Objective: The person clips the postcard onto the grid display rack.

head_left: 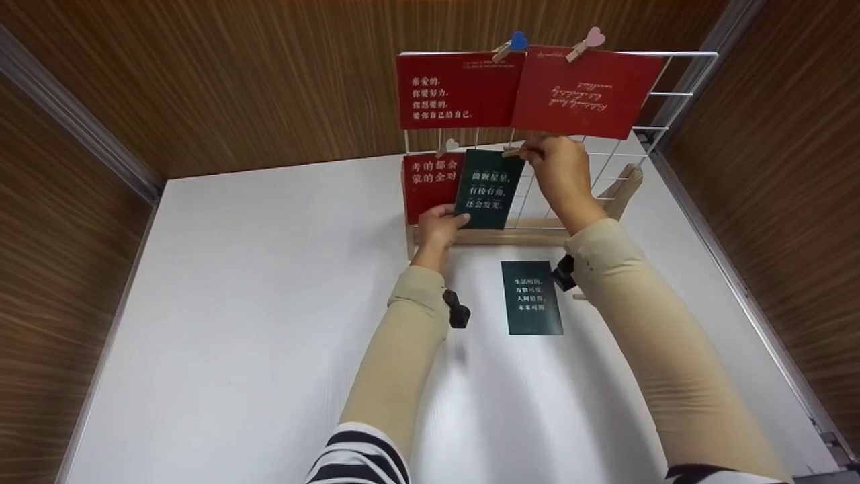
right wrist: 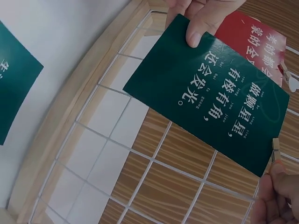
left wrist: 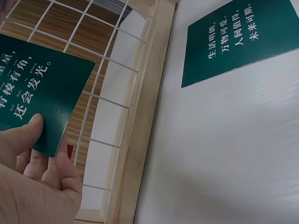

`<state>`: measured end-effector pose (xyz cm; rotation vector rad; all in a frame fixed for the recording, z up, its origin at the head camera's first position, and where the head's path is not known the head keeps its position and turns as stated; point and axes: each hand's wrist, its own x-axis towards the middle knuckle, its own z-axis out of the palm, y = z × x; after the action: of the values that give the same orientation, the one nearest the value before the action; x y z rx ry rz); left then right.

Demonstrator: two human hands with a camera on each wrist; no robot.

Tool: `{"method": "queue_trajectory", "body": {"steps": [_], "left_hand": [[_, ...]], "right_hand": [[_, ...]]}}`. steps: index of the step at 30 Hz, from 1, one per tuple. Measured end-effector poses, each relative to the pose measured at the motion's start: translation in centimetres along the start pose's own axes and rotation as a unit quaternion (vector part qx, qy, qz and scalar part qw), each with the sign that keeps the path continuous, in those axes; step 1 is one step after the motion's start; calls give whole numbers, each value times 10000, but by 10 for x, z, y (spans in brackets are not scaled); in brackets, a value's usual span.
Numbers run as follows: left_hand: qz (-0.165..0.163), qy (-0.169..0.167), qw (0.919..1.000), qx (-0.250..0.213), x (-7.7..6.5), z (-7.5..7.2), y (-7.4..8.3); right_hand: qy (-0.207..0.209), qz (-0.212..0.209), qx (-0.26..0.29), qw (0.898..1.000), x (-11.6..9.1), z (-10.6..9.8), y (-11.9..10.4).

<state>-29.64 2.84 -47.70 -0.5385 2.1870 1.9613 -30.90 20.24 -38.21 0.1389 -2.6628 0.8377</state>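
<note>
A dark green card (head_left: 489, 191) with white lettering stands against the white wire grid, beside a red card (head_left: 430, 191). My left hand (head_left: 440, 232) pinches its lower left corner, thumb in front and fingers behind, as the left wrist view shows. At the card's upper right edge my right hand (head_left: 557, 168) pinches a small wooden clothespin (right wrist: 275, 148). The clothespin's tip meets the card's edge; whether it also grips the wire I cannot tell. Another green card (head_left: 531, 298) lies flat on the white table in front of the rack.
Two more red cards, one on the left (head_left: 457, 91) and one on the right (head_left: 584, 91), hang on the grid's top row. A blue heart clothespin (head_left: 517, 42) and a pink heart clothespin (head_left: 594, 37) hold them. The grid stands in a wooden base (head_left: 510, 236) on the white table (head_left: 269, 302).
</note>
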Motion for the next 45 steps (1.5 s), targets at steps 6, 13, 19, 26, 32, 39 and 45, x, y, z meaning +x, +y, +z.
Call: {"method": "queue_trajectory", "body": {"steps": [6, 13, 19, 26, 32, 39, 45], "left_hand": [[168, 15, 9998, 84, 1, -1, 0], [186, -41, 9998, 39, 0, 0, -1], [227, -12, 9996, 174, 0, 1, 0], [115, 29, 9998, 145, 1, 2, 0], [-6, 35, 9999, -155, 0, 3, 1], [2, 42, 9998, -201, 1, 4, 0], [16, 26, 9995, -309, 2, 5, -2]], "right_hand": [[167, -441, -470, 9978, 1, -1, -1], [185, -564, -541, 9968, -1, -1, 0], [156, -334, -342, 9987, -2, 2, 3], [311, -115, -108, 9994, -3, 6, 4], [616, 10, -120, 9980, -3, 9, 1], [535, 387, 200, 9976, -4, 13, -2], [789, 336, 556, 9948, -5, 15, 2]]}}
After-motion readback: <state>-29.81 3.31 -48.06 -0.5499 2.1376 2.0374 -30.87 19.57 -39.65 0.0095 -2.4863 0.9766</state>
